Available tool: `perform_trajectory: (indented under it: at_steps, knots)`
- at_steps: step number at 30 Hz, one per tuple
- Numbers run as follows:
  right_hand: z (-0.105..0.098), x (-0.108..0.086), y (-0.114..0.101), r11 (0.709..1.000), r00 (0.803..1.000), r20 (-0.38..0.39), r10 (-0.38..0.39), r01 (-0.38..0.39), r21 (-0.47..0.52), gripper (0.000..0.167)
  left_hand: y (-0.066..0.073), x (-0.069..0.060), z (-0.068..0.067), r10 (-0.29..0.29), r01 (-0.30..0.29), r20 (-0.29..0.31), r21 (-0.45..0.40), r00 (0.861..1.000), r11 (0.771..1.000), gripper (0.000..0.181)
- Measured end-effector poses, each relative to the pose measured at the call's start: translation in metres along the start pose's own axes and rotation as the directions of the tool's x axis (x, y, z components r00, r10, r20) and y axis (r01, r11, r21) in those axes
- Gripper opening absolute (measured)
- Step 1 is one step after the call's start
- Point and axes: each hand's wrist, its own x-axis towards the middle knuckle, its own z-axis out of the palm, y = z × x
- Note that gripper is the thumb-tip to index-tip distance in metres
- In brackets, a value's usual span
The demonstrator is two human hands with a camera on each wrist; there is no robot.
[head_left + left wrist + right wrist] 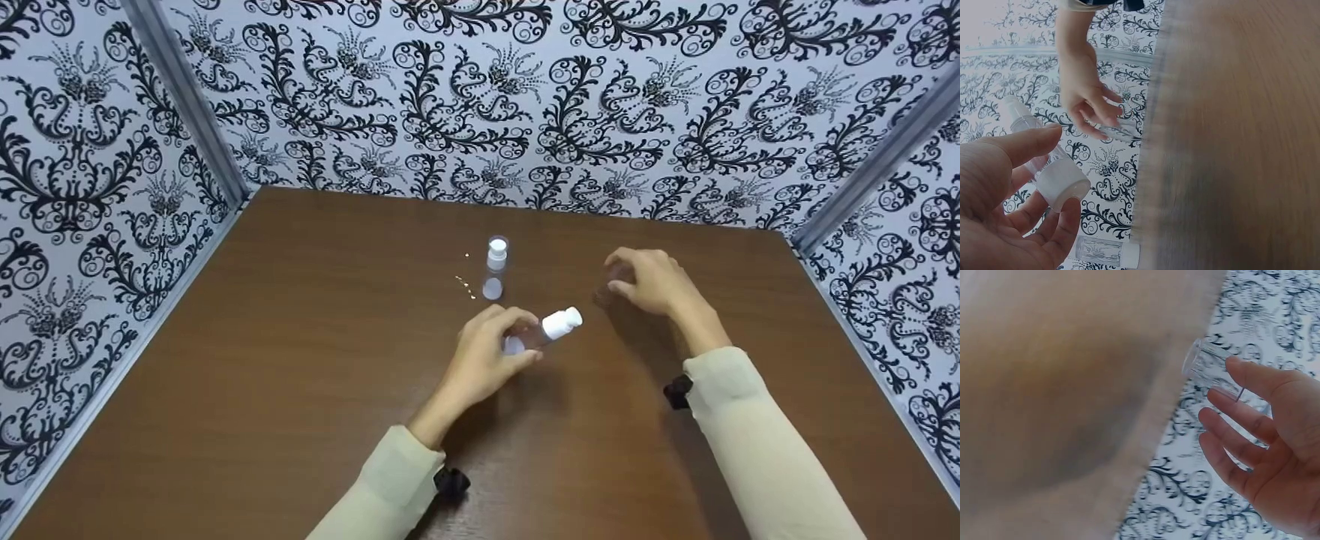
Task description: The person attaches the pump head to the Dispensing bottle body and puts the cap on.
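Note:
My left hand [484,351] grips a small clear pump bottle [559,323] with a white pump top. The bottle tilts, its top pointing up and to the right; in the left wrist view its white base [1064,183] faces the camera. My right hand [654,283] pinches a clear, hollow cap [1212,367] between thumb and index finger, the other fingers loosely bent. The cap is near the tabletop; whether it touches is hard to tell. A second pump bottle [496,260], with its clear cap on, stands upright beyond my left hand.
The brown wooden table [300,337] is bounded at the back and sides by walls covered in black-and-white scroll-patterned paper [480,97]. Small bright specks [466,286] show on the table left of the standing bottle.

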Motion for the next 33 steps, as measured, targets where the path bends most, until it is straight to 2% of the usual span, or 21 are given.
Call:
perform_trajectory:
  at_steps: [7, 15, 26, 33]
  knots:
    - [-0.025, -0.011, -0.021, 0.998, 0.998, -0.048, -0.044, 0.046, 0.046, 0.036, 0.0, 0.001, -0.001, -0.007, 0.007, 0.003, -0.009, 1.0, 1.0, 0.035]
    - [-0.044, -0.033, -0.051, 0.987, 0.985, -0.138, -0.1, 0.115, 0.109, 0.029, 0.0, 0.002, -0.002, -0.025, 0.025, 0.006, 0.002, 1.0, 1.0, 0.035]
    - [-0.054, -0.07, -0.083, 0.965, 0.962, -0.24, -0.133, 0.181, 0.192, 0.027, -0.002, 0.001, -0.003, -0.021, 0.022, -0.01, 0.011, 1.0, 1.0, 0.037]
    - [-0.053, -0.088, -0.097, 0.95, 0.953, -0.264, -0.148, 0.212, 0.231, 0.028, 0.0, 0.002, -0.003, -0.031, 0.031, -0.009, 0.009, 0.999, 0.999, 0.037]
